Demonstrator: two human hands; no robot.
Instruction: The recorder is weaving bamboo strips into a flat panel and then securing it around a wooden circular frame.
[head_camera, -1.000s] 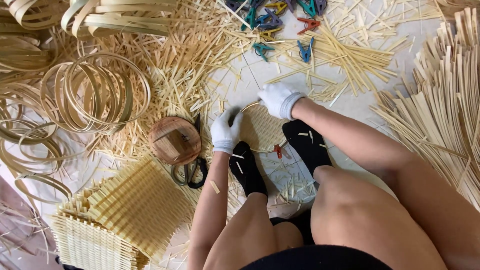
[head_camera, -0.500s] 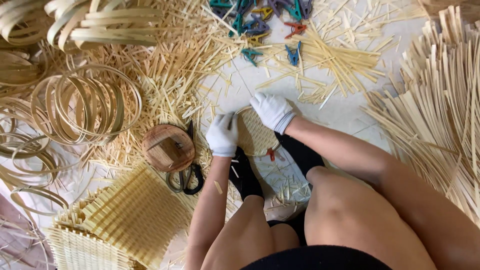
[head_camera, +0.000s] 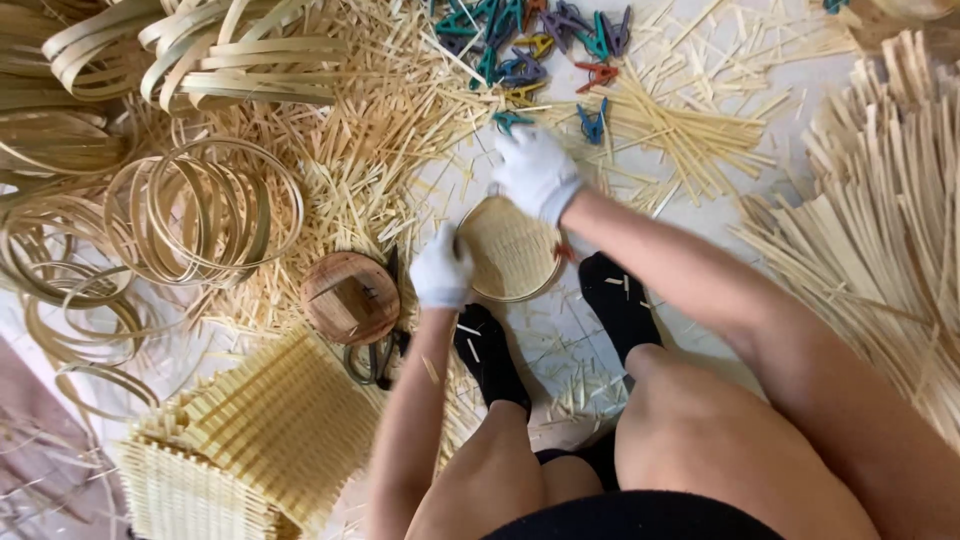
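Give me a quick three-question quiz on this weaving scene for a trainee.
1. True or false: both hands wear white gloves.
2. Which hand is on the far rim of the round woven piece? A) left hand B) right hand
3. What lies just beyond the right hand?

Key:
1. True.
2. B; the left hand is at the near-left rim.
3. A scatter of coloured clips on the floor.

The right hand is reaching farther out, from the small round woven tray toward the coloured clips, while the left hand is sliding to the tray's left rim, uncovering its face.
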